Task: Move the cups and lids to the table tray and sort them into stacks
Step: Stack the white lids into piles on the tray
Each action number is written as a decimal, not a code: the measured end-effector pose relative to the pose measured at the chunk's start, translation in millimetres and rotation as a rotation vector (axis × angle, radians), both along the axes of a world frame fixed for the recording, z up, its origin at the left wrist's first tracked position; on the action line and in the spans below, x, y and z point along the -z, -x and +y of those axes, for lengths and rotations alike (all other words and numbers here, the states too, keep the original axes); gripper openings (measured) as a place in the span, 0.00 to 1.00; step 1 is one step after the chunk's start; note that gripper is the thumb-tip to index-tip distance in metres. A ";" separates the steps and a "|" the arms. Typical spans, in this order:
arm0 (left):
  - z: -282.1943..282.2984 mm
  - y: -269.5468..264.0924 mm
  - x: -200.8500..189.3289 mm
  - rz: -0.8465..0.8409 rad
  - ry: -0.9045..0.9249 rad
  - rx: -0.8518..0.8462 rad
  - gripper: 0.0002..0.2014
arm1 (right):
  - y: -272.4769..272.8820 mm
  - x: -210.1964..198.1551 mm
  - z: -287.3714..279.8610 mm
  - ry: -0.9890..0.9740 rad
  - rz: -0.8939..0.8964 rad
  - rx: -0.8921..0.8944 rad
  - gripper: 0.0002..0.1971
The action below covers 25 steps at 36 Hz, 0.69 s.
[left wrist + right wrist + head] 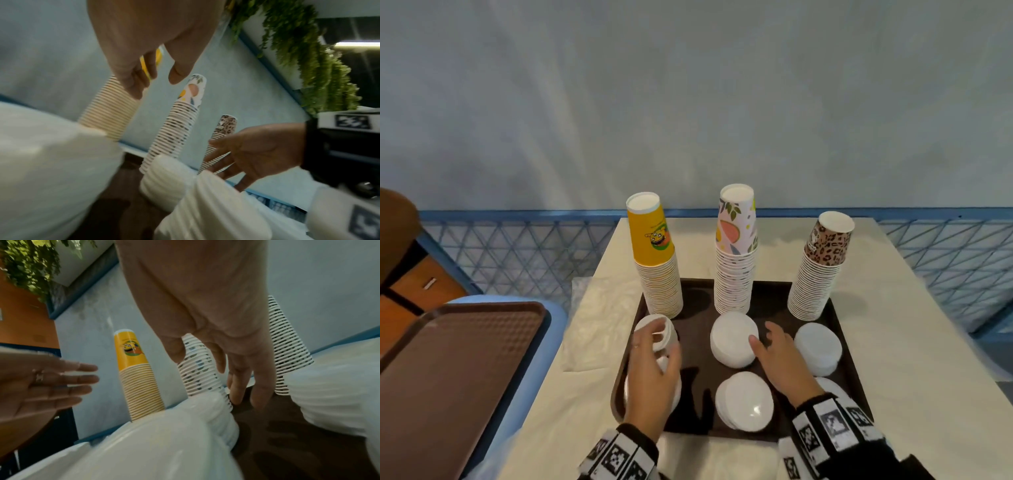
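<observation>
On the dark brown table tray [697,346] three upside-down cup stacks stand at the back: yellow [657,260], floral [736,257] and leopard-print [820,270]. In front of them sit several white lid stacks, among them a middle back one [732,337], a middle front one [744,401] and a right one [818,347]. My left hand [659,346] [158,84] hovers over the left lid stacks [659,330], fingers relaxed, gripping nothing. My right hand [767,339] [216,378] reaches down between the middle and right lid stacks with straight, spread fingers.
A second, empty brown tray [455,370] lies to the left on a blue surface. The cream table [900,342] extends right of the tray. A blue lattice fence [524,253] and a pale wall close off the back.
</observation>
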State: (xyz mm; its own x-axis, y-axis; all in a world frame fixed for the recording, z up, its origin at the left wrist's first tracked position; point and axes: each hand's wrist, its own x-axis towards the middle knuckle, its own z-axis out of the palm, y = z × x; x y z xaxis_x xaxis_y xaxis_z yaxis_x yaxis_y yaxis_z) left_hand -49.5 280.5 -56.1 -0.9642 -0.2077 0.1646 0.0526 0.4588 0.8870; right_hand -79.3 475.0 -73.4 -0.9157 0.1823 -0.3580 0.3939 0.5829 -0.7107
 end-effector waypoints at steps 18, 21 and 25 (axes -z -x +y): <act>78.9 74.2 31.5 -0.629 0.242 0.287 0.26 | 45.7 26.7 22.0 0.125 -0.230 -0.023 0.22; 79.6 74.0 31.0 -0.609 0.152 0.260 0.26 | 44.1 21.3 22.4 0.199 -0.213 0.015 0.21; 74.5 70.3 23.0 -0.549 -0.081 0.207 0.30 | 44.5 -4.5 16.9 0.272 -0.103 0.023 0.20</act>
State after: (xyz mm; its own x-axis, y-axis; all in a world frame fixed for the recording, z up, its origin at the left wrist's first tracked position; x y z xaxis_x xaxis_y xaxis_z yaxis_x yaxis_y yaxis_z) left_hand -119.7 355.0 -79.0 -0.9258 0.0023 -0.3781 -0.3426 0.4177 0.8415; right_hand -123.8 491.9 -68.9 -0.8690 0.0867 -0.4872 0.4826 0.3664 -0.7955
